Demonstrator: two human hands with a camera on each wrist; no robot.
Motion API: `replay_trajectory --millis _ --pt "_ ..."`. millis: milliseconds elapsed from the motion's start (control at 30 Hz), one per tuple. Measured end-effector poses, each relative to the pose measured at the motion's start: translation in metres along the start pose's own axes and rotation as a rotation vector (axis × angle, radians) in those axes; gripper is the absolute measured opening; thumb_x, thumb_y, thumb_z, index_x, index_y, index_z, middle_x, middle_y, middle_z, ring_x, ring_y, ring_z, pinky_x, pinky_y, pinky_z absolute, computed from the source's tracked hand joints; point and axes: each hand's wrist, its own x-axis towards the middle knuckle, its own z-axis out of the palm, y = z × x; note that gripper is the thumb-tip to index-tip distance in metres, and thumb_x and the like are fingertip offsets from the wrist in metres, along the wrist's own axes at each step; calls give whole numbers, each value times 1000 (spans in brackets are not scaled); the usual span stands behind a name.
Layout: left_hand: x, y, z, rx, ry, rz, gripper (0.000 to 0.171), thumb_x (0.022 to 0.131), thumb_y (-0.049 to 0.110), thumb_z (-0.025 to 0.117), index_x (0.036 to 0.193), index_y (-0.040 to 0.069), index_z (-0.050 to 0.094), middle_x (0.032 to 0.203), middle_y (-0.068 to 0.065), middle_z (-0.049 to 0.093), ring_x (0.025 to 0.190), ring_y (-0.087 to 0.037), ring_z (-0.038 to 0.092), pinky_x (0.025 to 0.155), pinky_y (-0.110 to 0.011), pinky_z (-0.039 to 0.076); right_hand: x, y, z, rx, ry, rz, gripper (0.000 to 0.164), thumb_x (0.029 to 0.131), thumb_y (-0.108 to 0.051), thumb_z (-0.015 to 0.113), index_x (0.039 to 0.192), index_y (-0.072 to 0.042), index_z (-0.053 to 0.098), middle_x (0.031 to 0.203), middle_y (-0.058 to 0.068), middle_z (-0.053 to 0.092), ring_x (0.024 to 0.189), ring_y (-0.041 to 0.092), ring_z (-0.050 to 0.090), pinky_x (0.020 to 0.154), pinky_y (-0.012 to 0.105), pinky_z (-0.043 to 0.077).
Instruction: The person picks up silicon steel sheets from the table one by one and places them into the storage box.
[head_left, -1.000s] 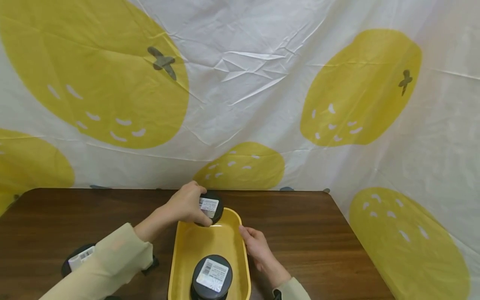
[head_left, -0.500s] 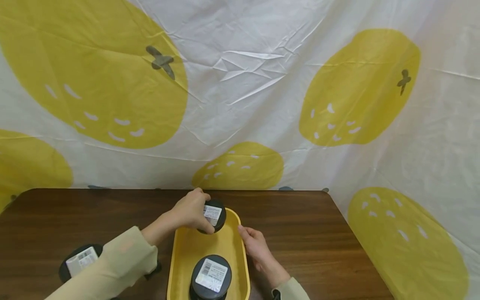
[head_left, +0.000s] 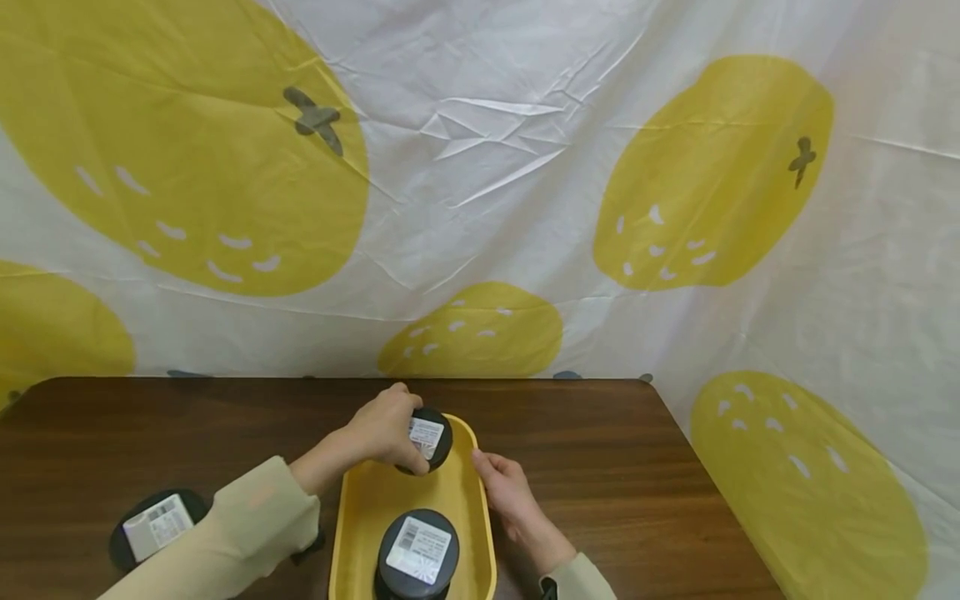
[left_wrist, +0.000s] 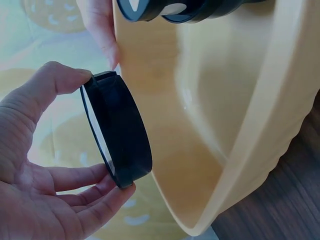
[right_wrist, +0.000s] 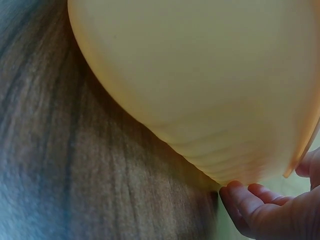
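Note:
My left hand [head_left: 386, 429] holds a flat round black case [head_left: 429, 437] by its edge, thumb on one side and fingers on the other. A white printed label covers the case's top. It is over the far end of a deep yellow tray [head_left: 367, 492]; in the left wrist view the case [left_wrist: 117, 127] shows side-on near the tray's rim. Inside the tray's near end stands a stack of black cases [head_left: 417, 554], label up. My right hand [head_left: 517, 504] grips the tray's right side; in the right wrist view its fingertips [right_wrist: 240, 192] touch the outer wall.
Another black round case with a white label [head_left: 157, 527] lies on the brown wooden table [head_left: 600, 483] at the left, partly behind the left sleeve [head_left: 247, 525]. A lemon-print cloth [head_left: 510, 208] hangs behind the table's far edge.
My left hand has brought the black case slightly nearer and lower over the tray's far end. The right hand keeps its grip on the tray. The head view has shifted slightly.

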Motion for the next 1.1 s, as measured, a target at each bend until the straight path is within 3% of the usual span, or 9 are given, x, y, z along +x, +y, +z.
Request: replay_trajectory --millis 333,600,833,1100 --pt "3 -2 9 16 -8 4 64 47 23 87 100 -4 63 85 -7 50 75 -20 47 62 -33 46 0 0 0 13 1 0 45 98 -26 48 111 16 56 82 8 66 69 12 61 61 24 52" --pt "3 -3 13 42 -15 2 68 47 23 89 103 -6 63 87 -9 50 77 -22 48 64 -36 47 0 0 1 21 7 1 44 98 -26 48 106 16 57 75 3 63 65 10 59 58 22 50" --pt "3 -6 19 36 -9 -10 73 46 23 90 107 -7 62 91 -11 51 80 -24 49 65 -39 48 1 1 0 28 4 2 45 98 -26 48 109 16 57 80 7 65 67 12 61 60 24 51" --pt "2 -9 24 28 -19 12 62 46 23 90 95 -5 63 83 -8 48 73 -21 48 62 -37 47 1 1 0 17 13 8 44 98 -27 48 108 16 57 76 4 63 64 10 59 57 22 49"
